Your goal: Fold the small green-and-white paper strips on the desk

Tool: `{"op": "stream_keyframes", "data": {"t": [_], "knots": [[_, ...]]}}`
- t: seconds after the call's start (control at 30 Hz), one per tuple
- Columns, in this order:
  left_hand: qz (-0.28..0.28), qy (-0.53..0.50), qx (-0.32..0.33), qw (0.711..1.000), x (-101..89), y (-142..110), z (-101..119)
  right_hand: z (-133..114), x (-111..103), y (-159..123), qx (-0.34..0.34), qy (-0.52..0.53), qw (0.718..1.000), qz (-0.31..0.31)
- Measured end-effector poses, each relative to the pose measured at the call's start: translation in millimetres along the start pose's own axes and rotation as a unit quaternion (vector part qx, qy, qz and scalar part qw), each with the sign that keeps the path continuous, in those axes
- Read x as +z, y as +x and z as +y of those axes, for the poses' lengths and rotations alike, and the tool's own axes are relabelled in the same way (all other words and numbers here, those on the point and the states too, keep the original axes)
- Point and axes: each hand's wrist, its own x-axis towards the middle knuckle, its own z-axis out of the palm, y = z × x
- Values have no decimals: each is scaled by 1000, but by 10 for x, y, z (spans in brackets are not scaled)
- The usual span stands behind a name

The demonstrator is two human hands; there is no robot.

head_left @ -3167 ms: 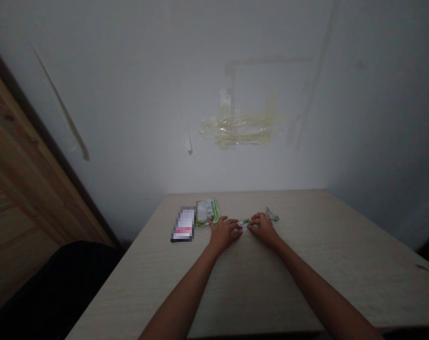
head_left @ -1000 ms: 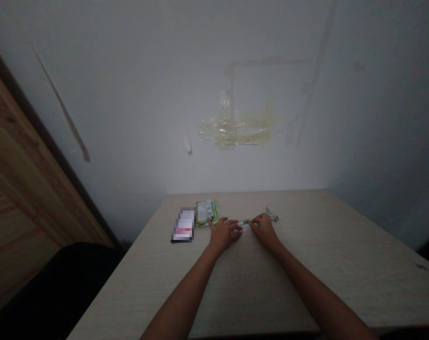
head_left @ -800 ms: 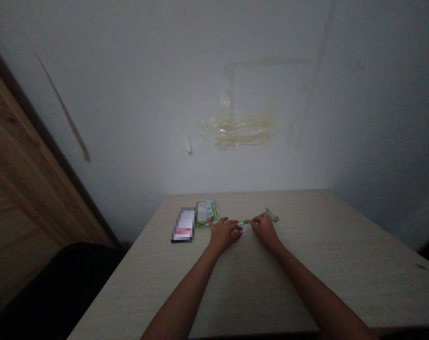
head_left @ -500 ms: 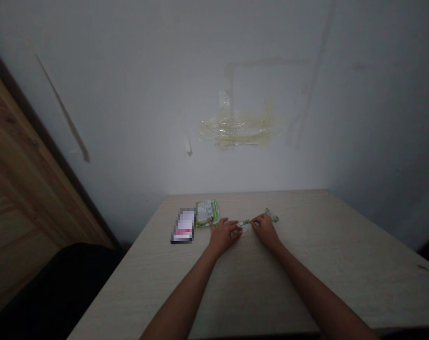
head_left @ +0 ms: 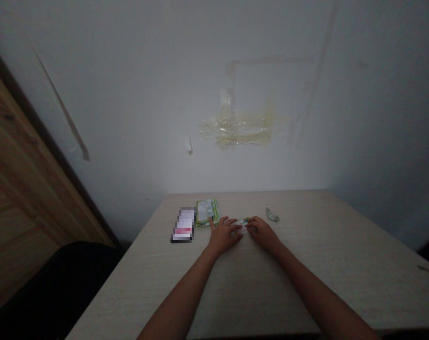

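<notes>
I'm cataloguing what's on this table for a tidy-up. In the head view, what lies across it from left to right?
A phone, green snack packet, left hand, small green-and-white wrapper strip, right hand, green wrapper scrap.

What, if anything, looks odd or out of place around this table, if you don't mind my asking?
Yellowed, crumpled tape on the wall above the table, with long stained streaks around it, looks odd. On the table, a small green wrapper scrap lies on its own beyond the right hand.
</notes>
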Motion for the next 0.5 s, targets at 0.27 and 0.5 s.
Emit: {"op": "stream_keyframes", "data": {"t": [0.27, 0.5], "knots": [[32, -33, 16, 999, 12, 12, -26, -9, 1, -13, -17, -8, 1000, 1], [26, -13, 13, 999, 5, 19, -21, 22, 24, -19, -44, 8, 999, 4]]}}
